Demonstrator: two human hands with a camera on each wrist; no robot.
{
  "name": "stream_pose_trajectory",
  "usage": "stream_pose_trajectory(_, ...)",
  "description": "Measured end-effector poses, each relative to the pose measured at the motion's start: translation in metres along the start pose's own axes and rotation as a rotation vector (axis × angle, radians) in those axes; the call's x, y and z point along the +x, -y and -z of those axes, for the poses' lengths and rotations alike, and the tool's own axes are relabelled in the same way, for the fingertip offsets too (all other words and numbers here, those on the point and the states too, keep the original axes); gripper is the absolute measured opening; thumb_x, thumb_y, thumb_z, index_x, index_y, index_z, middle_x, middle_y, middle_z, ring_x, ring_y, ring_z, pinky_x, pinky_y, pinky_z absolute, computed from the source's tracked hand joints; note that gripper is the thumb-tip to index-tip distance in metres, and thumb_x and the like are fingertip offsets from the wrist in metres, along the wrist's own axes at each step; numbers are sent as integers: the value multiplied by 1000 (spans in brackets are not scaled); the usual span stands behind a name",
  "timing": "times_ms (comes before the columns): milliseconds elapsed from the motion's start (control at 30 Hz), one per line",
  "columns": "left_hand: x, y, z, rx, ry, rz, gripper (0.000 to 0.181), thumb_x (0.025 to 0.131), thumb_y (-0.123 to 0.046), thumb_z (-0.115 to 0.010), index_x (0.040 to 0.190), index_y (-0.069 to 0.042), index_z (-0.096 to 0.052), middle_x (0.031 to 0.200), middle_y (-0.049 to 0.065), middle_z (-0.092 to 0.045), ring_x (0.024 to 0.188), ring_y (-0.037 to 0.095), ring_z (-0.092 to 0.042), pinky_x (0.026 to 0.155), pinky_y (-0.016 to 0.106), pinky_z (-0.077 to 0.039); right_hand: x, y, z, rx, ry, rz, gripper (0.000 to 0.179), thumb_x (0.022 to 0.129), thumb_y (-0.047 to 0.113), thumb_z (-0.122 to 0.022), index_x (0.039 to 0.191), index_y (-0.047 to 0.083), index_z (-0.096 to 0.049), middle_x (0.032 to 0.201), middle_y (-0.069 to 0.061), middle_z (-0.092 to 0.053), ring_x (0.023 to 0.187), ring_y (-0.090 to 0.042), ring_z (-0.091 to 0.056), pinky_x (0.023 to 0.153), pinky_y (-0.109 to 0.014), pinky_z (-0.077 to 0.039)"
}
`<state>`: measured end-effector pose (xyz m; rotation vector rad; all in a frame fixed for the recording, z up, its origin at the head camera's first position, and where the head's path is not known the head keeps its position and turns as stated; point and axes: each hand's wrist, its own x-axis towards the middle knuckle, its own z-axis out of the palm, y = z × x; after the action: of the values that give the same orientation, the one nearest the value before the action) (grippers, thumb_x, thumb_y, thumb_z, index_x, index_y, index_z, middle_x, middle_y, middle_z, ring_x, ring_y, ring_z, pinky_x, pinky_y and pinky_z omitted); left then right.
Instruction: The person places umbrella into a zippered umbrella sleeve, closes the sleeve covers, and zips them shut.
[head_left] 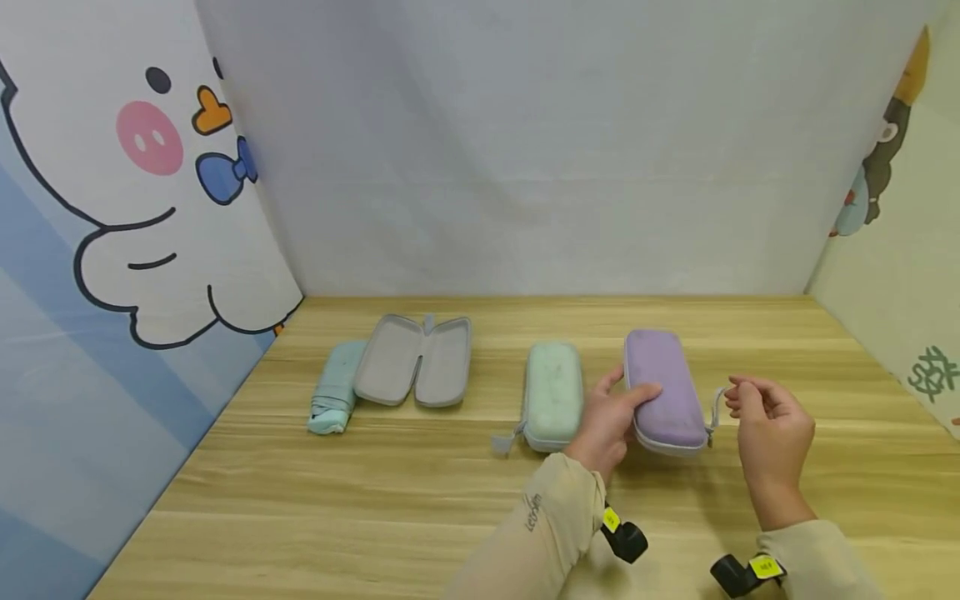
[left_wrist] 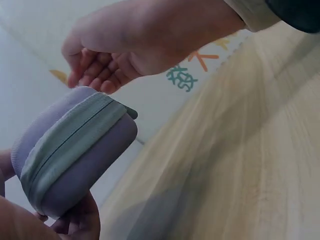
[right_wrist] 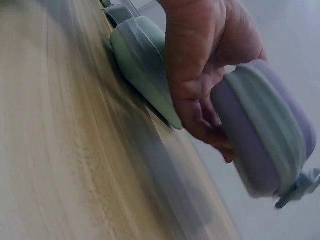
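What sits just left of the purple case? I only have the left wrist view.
Observer: Seen in the head view, a closed pale green case lies on the table, left of the purple case.
Operator: And farther left?
Observer: A case lying spread open, its grey insides facing up.
Operator: Anything beyond that one?
Observer: Yes, a pale teal folded bundle close by its left side; I can't tell whether they touch.

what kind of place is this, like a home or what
Probably a small staged recording booth, though a corner of a home can't be ruled out: a wood-grain tabletop, a plain pale backdrop behind it, and a cartoon-printed panel on the left.
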<state>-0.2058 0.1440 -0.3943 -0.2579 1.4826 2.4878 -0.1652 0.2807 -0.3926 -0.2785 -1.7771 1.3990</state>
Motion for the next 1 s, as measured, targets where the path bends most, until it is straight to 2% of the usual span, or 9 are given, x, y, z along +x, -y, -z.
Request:
stream_pose_trajectory(267,1,10,-2,130,-10,20,51,77,-2,-72,125,-7,-54,94,9,-65,86,23,-63,77,35,-50,0,0,-3,17,28,-36,18,87,-1,-52,84,-11,-67,62,11,-61,55,-2,-57,52,-12,-46)
stream_pose_trajectory(467,0,12,-1,263,-27,32,47,77,0,-72,121,-7,-57,97,6,-62,92,21,-60,81,35,-48,-3,-3,-5,41,45,3,18,87,0,-53,83,-8,-68,65,7,-63,58,-4,-59,53,-13,-47)
stream_pose_trajectory(633,-2,15,-4,311,-51,26,49,76,3,-71,122,-5,-56,99,7,-61,91,22,-59,80,36,-48,-2,-7,-6,32,50,9,17,87,1,-54,84,-8,-68,66,8,-63,58,-4,-60,53,-13,-47)
stream_pose_trajectory(667,-3,15,-4,317,-51,27,50,76,3,-71,123,-5,-56,101,8,-61,92,23,-59,80,36,-48,0,-15,-6,40,57,17,17,87,2,-54,85,-7,-69,66,8,-64,59,-3,-60,54,-13,-48)
stream_pose_trajectory(833,-8,17,-7,347,-14,34,50,81,4,-64,129,-4,-51,112,12,-58,104,27,-54,90,42,-44,3,-28,-6,29,71,24,18,88,3,-55,87,-9,-68,68,5,-65,60,-4,-61,54,-14,-48)
stream_pose_trajectory(1000,-11,17,-8,378,23,10,42,80,7,-59,120,-2,-55,110,12,-58,104,28,-53,91,44,-42,3,-32,-6,50,93,25,17,87,3,-56,87,-9,-68,69,2,-65,61,-6,-61,54,-14,-48)
